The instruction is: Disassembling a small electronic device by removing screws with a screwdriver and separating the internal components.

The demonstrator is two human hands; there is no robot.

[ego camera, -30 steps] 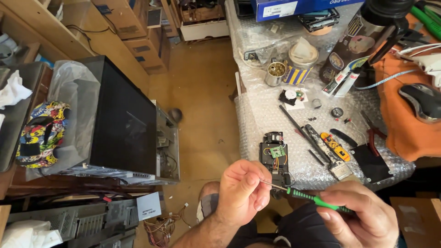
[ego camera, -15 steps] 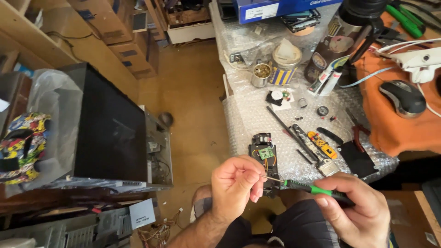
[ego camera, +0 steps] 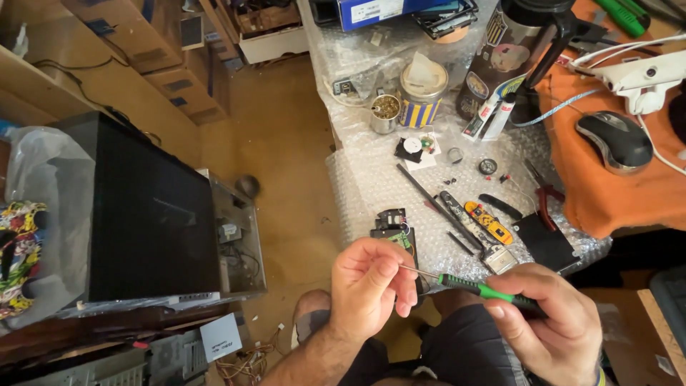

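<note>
My right hand (ego camera: 547, 325) grips a small screwdriver (ego camera: 475, 288) with a green and black handle, its thin metal shaft pointing left. My left hand (ego camera: 371, 286) is closed, with thumb and fingers pinched at the shaft's tip; whatever small part it holds is hidden by the fingers. Just beyond the left hand, a small black device with a green circuit board (ego camera: 395, 232) lies at the near edge of the bubble-wrap-covered table (ego camera: 371, 171).
On the bubble wrap lie a long black rod (ego camera: 436, 206), an orange-yellow part (ego camera: 488, 222), red-handled pliers (ego camera: 544, 196), a striped can (ego camera: 421, 96) and a small metal cup (ego camera: 386, 113). A mouse (ego camera: 616, 139) rests on orange cloth. A black open computer case (ego camera: 153, 214) stands at left.
The view has dropped and shifted slightly, so the table sits higher in view. Both hands stay together at the screwdriver tip, moved a little down and right.
</note>
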